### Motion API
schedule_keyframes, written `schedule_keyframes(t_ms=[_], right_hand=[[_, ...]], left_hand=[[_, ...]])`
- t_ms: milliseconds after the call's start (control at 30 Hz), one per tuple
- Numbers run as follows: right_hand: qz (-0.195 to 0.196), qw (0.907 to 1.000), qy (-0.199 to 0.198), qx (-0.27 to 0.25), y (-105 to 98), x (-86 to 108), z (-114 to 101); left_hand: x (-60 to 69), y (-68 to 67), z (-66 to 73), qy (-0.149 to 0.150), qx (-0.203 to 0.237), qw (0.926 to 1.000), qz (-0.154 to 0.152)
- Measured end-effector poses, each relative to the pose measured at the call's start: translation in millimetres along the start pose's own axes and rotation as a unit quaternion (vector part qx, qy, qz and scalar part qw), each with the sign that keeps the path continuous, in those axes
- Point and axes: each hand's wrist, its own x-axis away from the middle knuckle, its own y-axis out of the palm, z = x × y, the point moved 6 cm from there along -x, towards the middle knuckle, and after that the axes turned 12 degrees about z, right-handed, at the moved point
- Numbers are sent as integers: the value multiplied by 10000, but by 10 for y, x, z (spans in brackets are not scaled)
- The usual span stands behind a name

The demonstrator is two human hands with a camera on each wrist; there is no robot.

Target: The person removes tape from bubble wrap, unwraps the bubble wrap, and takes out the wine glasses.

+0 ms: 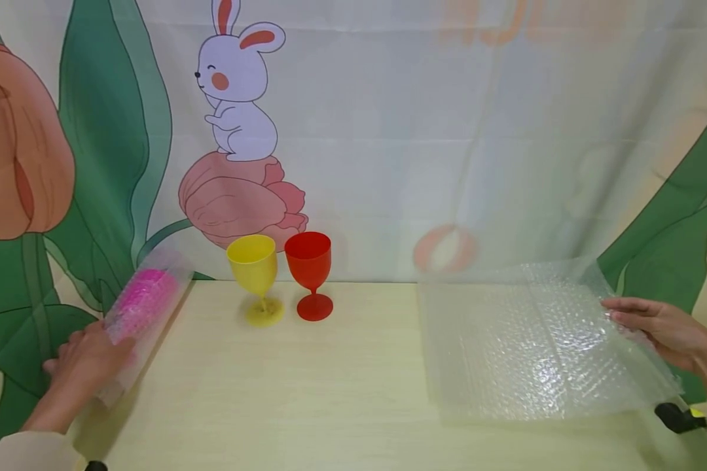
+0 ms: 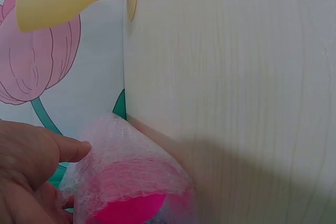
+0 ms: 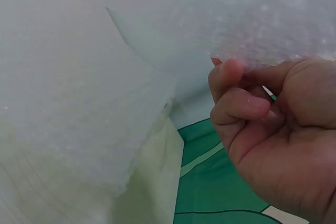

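At the table's left edge my left hand [image 1: 91,353] grips a bubble-wrapped bundle [image 1: 144,304] with something bright pink inside. In the left wrist view the thumb lies along the side of the wrapped bundle [image 2: 131,177]; the other fingers are mostly hidden. On the right, my right hand [image 1: 674,330] pinches the right edge of a clear bubble wrap sheet [image 1: 507,347]. The right wrist view shows the fingertips [image 3: 231,72] at the sheet's edge, the fingers curled. A yellow goblet [image 1: 253,261] and a red goblet [image 1: 309,261] stand upright between the hands, near the back edge.
A light wooden table [image 1: 306,392] spans the front. Behind it hangs a fabric backdrop [image 1: 359,131] printed with a rabbit, tulips and leaves. Dark straps or camera parts show by both wrists.
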Motion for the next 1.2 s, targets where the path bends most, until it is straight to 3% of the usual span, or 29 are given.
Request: schedule_keyframes(t_ms=[267, 500, 633, 833, 1067, 1200], right_hand=[[-6, 9994, 14, 353, 30, -151, 100], [-219, 9992, 42, 342, 123, -255, 203], [-186, 9965, 158, 806, 187, -286, 257], [-154, 9847, 338, 1701, 270, -303, 306], [44, 9843, 171, 1755, 279, -321, 327], [190, 9765, 65, 2145, 257, -316, 342]], left_hand=[[26, -3, -7, 154, -19, 9998, 111], [47, -10, 4, 118, 27, 9999, 121], [52, -4, 11, 88, 92, 9999, 45], [54, -4, 1, 36, 191, 9998, 80], [28, 13, -17, 24, 225, 9997, 20], [24, 13, -27, -3, 220, 9998, 9]])
